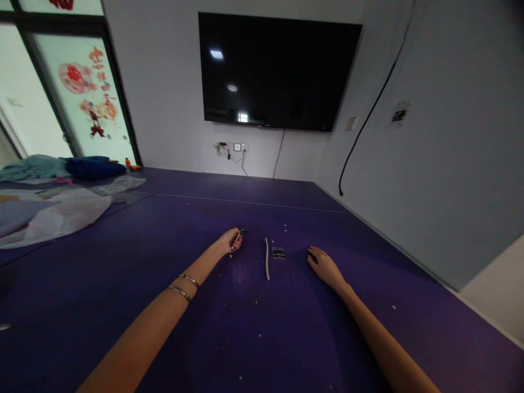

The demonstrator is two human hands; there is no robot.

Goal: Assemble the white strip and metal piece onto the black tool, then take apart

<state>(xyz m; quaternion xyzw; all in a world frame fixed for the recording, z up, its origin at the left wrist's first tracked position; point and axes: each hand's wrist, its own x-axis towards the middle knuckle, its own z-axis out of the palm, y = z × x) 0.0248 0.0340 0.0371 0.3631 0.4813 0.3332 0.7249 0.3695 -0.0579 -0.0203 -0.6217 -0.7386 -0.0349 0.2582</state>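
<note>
In the head view, the left hand (232,241) reaches out over a purple surface (229,322), its grip clenched around a small tool (238,237) whose dark end points towards the middle. The right hand (324,265) rests on the surface with its fingers partly curled; a dark patch shows under them, and I cannot tell whether its grip holds anything. Between the hands lies a short pale cable (267,261), running lengthwise away from the person, and just to its right a small flat transparent and black piece (279,253). Small white scraps (285,228) are scattered around. Beyond, a dark television (278,73) hangs on the wall (159,82).
</note>
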